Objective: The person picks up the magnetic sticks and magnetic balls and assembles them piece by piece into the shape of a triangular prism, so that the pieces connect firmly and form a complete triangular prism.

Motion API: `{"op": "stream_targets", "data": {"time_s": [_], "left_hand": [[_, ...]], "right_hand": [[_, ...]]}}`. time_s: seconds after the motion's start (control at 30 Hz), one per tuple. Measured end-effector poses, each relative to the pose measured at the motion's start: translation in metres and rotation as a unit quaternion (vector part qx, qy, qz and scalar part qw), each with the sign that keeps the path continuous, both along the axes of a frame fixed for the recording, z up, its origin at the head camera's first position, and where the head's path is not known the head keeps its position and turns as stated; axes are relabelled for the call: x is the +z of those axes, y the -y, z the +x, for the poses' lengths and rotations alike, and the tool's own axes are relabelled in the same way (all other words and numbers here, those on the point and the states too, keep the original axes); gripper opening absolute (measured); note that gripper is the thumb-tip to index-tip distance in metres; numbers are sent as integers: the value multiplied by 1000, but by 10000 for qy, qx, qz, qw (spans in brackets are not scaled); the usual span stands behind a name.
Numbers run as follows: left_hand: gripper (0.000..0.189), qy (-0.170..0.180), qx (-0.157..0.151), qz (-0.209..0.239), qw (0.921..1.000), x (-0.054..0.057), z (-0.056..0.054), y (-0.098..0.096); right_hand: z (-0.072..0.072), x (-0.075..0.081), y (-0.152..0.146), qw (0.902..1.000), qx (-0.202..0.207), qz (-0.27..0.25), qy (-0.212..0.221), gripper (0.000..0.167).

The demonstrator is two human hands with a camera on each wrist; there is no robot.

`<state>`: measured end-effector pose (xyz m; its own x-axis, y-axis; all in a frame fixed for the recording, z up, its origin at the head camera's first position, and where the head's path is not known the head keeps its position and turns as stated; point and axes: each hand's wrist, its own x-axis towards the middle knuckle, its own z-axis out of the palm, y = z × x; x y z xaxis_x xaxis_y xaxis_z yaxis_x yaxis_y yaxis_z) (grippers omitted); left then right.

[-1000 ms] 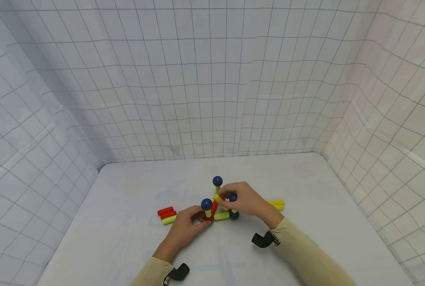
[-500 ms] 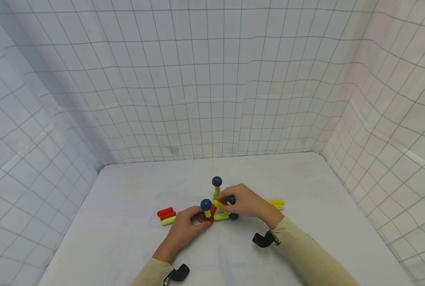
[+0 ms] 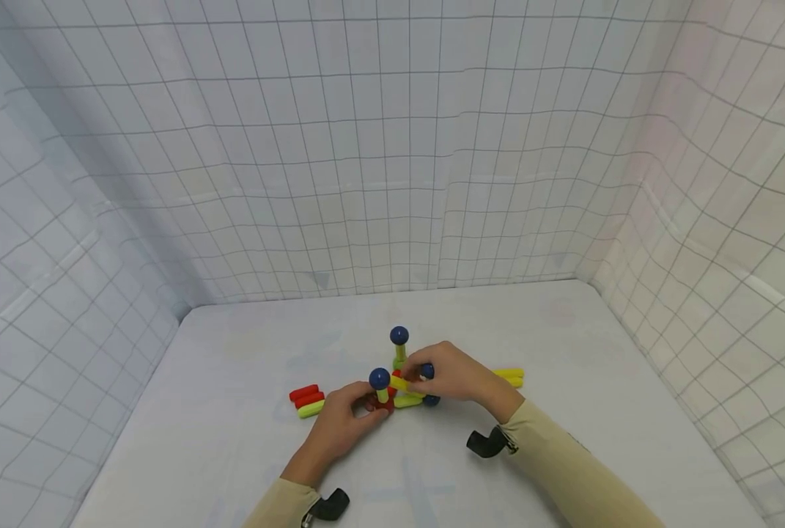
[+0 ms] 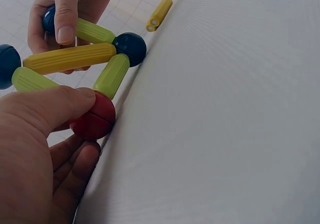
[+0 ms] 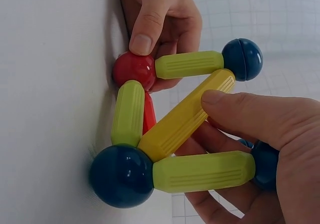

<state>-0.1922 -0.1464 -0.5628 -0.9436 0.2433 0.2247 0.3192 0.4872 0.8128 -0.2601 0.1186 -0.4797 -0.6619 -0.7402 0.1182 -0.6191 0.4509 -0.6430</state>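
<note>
My left hand (image 3: 339, 419) pinches a red ball (image 4: 99, 119) at the near left corner of a magnetic stick-and-ball frame. Green sticks run from that ball, one along the table and one up to a blue ball (image 5: 243, 59). My right hand (image 3: 457, 375) pinches a long yellow stick (image 5: 182, 115) between thumb and fingers. It slants from a low blue ball (image 5: 121, 175) up to the raised blue ball, its upper end at or touching it. Another green stick (image 5: 204, 171) stands on the low ball, topped by a blue ball (image 5: 266, 164) partly hidden by my right hand.
Two red sticks (image 3: 304, 392) and a green stick (image 3: 311, 408) lie left of the frame. Yellow sticks (image 3: 509, 373) lie to the right, behind my right wrist. A further blue ball (image 3: 399, 335) tops the frame's far corner. Grid-patterned cloth walls surround the white table.
The yellow stick's upper end has swung left and slightly down, to the raised blue ball by my left hand. My left hand stays on the red ball.
</note>
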Motion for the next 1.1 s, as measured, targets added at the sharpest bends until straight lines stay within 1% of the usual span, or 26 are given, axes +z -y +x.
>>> {"op": "stream_targets", "data": {"time_s": [0.27, 0.47, 0.6, 0.93, 1.0, 1.1], "left_hand": [[28, -309, -186, -124, 9993, 2, 1, 0], [29, -419, -193, -236, 9987, 2, 2, -1], [29, -385, -153, -246, 9988, 2, 2, -1], [28, -264, -167, -49, 9995, -1, 0, 0], [29, -265, -166, -69, 9995, -1, 0, 0], [29, -295, -170, -103, 9994, -1, 0, 1]], "right_hand": [[1, 1, 2, 9999, -37, 149, 41, 16], [3, 2, 1, 9999, -48, 111, 89, 16], [3, 1, 1, 9999, -33, 77, 116, 15], [4, 1, 1, 9999, -48, 75, 49, 18], [5, 0, 0, 10000, -45, -2, 24, 21], [5, -4, -3, 9997, -51, -238, 14, 32]]}}
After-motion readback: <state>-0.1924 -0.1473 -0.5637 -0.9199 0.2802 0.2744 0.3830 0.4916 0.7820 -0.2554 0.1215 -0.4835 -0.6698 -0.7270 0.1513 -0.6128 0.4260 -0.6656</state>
